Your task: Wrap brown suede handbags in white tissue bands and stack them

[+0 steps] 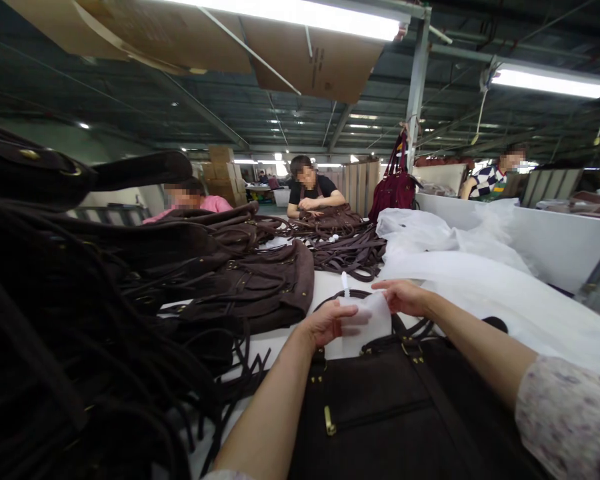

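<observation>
A thin, see-through white sheet [367,327] is stretched between my hands above a dark brown bag. My left hand [333,320] grips its left side, with fingers showing faintly through the sheet. At the right edge, my right hand [403,295] holds the sheet between thumb and fingers, the index finger pointing left. Beneath my forearms lies the dark brown bag [380,407], with brass fittings, a gold zip pull [329,421] and dark handles. Just behind the sheet stands a small white plastic piece [345,283], its kind unclear.
Brown bags [260,287] and straps are heaped along the left, close to me. White wrapping material [480,273] covers the table's right side. Across the table a person in black [315,187] handles brown pieces. A maroon bag [396,183] hangs by a post.
</observation>
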The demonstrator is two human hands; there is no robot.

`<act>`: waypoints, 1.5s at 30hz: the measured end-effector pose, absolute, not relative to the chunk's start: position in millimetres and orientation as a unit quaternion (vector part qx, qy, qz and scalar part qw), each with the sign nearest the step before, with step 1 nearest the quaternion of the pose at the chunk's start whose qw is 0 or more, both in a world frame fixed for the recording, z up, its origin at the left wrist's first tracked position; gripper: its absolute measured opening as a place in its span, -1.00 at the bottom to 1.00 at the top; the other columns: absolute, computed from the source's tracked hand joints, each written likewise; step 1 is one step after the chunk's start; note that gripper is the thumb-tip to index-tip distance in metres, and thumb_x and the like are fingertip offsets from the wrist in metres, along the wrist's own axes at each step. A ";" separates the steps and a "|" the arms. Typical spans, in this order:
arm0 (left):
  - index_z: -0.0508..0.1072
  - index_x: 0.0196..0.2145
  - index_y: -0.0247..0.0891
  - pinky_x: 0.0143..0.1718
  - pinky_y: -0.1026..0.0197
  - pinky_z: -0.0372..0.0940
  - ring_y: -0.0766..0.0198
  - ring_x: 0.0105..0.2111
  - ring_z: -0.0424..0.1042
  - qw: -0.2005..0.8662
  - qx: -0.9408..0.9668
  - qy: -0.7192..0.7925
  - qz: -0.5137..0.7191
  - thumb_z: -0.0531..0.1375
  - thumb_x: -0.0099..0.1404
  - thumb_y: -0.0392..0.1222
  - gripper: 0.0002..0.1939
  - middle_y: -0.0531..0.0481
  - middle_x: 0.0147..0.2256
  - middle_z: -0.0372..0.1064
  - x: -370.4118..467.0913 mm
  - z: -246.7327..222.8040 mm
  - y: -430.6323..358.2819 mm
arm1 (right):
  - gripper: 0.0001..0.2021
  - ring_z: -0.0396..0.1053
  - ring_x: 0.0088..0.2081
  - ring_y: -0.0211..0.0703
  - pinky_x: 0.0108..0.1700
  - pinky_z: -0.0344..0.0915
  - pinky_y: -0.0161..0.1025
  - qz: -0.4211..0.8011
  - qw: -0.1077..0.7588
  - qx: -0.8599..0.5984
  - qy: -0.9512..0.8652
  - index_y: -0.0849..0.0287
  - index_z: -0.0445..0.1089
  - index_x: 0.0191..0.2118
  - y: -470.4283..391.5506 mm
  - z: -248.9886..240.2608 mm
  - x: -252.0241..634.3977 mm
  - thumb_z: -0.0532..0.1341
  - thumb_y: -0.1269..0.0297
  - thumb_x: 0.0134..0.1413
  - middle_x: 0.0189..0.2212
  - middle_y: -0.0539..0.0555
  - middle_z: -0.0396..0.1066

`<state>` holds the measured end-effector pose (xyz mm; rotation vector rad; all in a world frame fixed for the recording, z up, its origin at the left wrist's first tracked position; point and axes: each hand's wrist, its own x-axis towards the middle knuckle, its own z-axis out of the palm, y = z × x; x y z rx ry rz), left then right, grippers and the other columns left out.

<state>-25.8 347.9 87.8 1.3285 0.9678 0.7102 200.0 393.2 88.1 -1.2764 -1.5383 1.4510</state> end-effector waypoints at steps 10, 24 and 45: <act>0.54 -0.27 -0.28 -0.28 0.23 0.31 0.20 -0.29 0.46 0.486 0.739 0.451 0.116 0.32 -0.09 -0.05 -0.60 -0.03 -0.29 0.52 -21.7 152.3 266.5 | -0.41 0.46 -0.22 -0.10 -0.15 0.39 -0.18 0.610 0.389 -0.332 -0.606 0.17 0.28 0.11 236.0 126.6 219.9 0.36 0.20 -0.09 -0.16 0.10 0.49; 0.46 -0.04 -0.13 0.01 0.13 0.24 0.18 -0.04 0.39 0.185 0.886 0.424 0.023 0.00 0.26 -0.39 -0.60 -0.07 -0.06 0.43 15.9 133.5 31.5 | -0.64 0.38 0.05 -0.05 0.06 0.33 -0.13 0.103 0.109 -0.344 -0.927 0.07 0.33 0.14 42.5 94.7 259.3 0.05 0.31 0.26 0.07 0.12 0.38; 0.28 -0.20 -0.22 -0.03 0.04 0.16 0.07 -0.12 0.27 0.071 0.817 0.564 0.097 0.42 -0.08 -0.01 -0.44 -0.01 -0.17 0.30 9.7 109.4 -8.7 | -0.34 0.39 -0.23 0.06 -0.18 0.25 -0.10 -0.005 0.064 -0.482 -0.874 0.21 0.30 -0.17 19.6 99.1 279.7 0.45 -0.12 -0.34 -0.27 0.10 0.41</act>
